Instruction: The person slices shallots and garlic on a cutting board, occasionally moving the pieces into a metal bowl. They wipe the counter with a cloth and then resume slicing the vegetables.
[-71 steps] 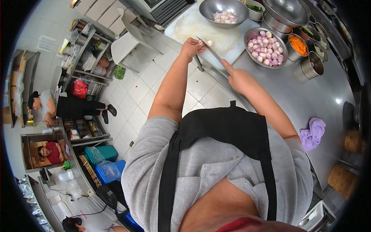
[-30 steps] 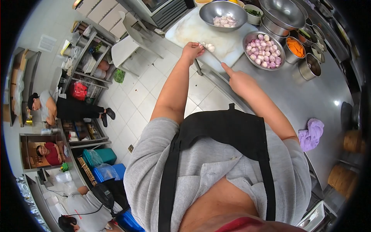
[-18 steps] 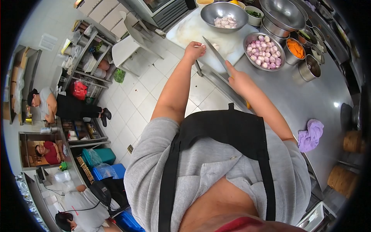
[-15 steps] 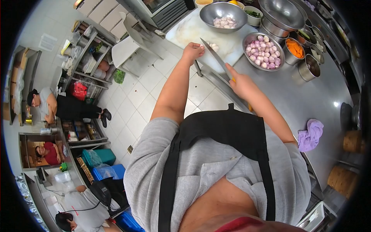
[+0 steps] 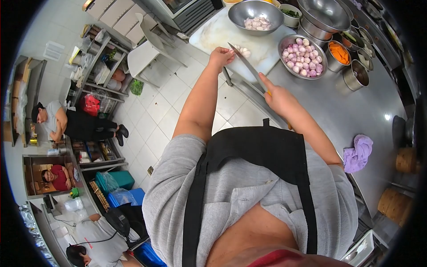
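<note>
In my right hand (image 5: pixel 281 99), closed round the handle, is a kitchen knife (image 5: pixel 252 67). Its long blade slants up and left over the near edge of the white cutting board (image 5: pixel 212 36). My left hand (image 5: pixel 220 58) is beside the knife tip with its fingers drawn together; whatever they pinch is too small to make out. A few pale peeled pieces (image 5: pixel 244 52) lie on the board just past the blade. Behind them sits a metal bowl of pale slices (image 5: pixel 257 23). Right of the board stands a bowl of peeled shallots (image 5: pixel 303 58).
A pot of orange carrot pieces (image 5: pixel 339 53), a metal container (image 5: pixel 356 75) and stacked steel bowls (image 5: pixel 327 15) crowd the right. A purple cloth (image 5: pixel 357 153) lies on the steel counter (image 5: pixel 329 111). A white chair (image 5: pixel 144 55) and several other people are to the left.
The view has shifted very slightly. Both hands and the knife keep nearly the same positions, and nothing has visibly been picked up or let go.
</note>
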Demonstrator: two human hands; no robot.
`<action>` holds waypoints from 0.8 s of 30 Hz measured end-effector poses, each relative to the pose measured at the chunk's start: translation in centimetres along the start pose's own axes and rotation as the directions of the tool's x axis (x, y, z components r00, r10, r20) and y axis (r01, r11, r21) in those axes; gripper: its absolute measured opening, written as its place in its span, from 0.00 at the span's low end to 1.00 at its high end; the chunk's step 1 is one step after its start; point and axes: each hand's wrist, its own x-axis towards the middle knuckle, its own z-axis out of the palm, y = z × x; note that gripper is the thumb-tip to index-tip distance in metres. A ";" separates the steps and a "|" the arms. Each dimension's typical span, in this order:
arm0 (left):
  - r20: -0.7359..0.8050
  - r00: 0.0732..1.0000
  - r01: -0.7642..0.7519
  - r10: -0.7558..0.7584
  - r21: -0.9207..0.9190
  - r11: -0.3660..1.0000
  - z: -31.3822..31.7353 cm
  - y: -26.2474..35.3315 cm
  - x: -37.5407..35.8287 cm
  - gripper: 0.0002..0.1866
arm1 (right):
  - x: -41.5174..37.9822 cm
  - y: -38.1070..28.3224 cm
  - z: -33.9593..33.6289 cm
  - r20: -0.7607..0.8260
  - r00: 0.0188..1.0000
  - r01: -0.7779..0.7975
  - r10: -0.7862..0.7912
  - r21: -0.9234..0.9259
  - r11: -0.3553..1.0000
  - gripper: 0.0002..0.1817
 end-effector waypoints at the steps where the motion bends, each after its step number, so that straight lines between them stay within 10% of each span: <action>1: -0.001 1.000 0.001 -0.001 -0.001 1.000 0.1 0.1 0.0 0.13 | 0.1 -0.1 0.0 0.001 1.000 0.000 0.000 -0.001 1.000 0.36; 24: -0.072 0.997 -0.002 0.013 0.148 0.989 1.1 1.2 -0.5 0.19 | 4.6 0.7 1.0 0.056 0.998 -0.026 0.030 -0.060 0.998 0.38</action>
